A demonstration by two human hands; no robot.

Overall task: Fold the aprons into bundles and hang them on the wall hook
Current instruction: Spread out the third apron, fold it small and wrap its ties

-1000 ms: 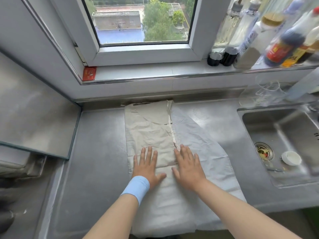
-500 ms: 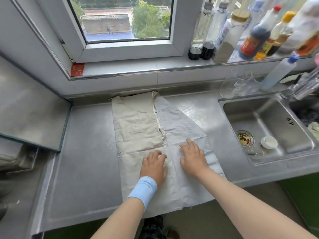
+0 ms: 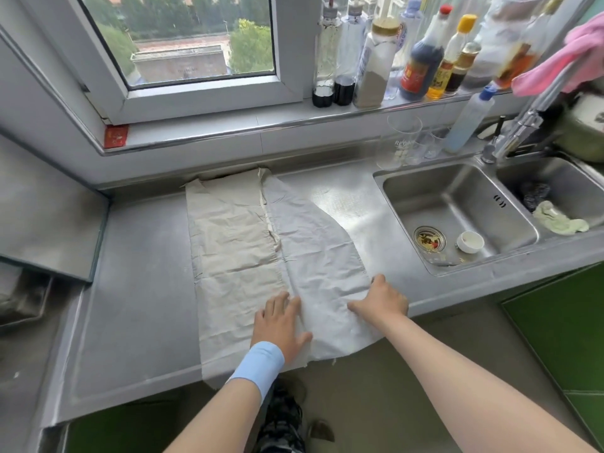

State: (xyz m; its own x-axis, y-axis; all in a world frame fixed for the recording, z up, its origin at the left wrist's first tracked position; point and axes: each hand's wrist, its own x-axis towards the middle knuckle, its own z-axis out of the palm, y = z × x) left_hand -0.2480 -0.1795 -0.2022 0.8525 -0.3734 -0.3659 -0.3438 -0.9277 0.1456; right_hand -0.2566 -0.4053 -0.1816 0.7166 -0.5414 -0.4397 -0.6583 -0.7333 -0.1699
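Note:
A pale cream apron (image 3: 242, 237) lies flat on the steel counter (image 3: 143, 289), folded lengthwise, with its near end hanging over the front edge. My left hand (image 3: 281, 322), with a blue wristband, presses flat on the cloth near the middle fold. My right hand (image 3: 380, 297) sits at the apron's right edge close to the counter's front, fingers curled onto the cloth's border. No wall hook is in view.
A double steel sink (image 3: 457, 217) with a small white cup (image 3: 470, 241) lies to the right. Several bottles (image 3: 421, 60) line the window sill and glasses (image 3: 402, 142) stand behind the sink. A raised steel lid (image 3: 42, 223) is at left.
Both hands slid toward me along the apron, and the right hand moved out to the cloth's right edge. The camera view pulled back and shifted right.

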